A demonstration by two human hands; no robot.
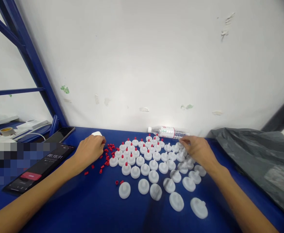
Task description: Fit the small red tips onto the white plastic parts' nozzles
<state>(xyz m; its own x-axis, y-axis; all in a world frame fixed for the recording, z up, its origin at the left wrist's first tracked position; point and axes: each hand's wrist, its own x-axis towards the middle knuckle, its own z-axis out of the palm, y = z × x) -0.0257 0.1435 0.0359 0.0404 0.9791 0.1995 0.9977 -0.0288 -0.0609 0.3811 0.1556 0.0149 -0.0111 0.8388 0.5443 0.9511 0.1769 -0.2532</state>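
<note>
Many white round plastic discs with a central stem (153,165) lie spread over the blue table (83,200); several toward the back and left wear small red caps (126,164). Loose red caps (107,154) are scattered to the left of the discs. Beside these caps is my left hand (90,149), its fingers curled together; what they hold, if anything, is hidden. My right hand (197,149) reaches over the back right of the discs, thumb and fingertips pinched at the stem of a bare white disc (180,145). Some discs at the right lie tilted or turned over.
A clear plastic bottle (167,132) lies along the wall. A grey plastic bag (248,158) covers the right side. At left are a phone showing a timer (42,166), a second dark phone (65,133) and a tape roll (7,131). A white object (96,133) sits behind my left hand.
</note>
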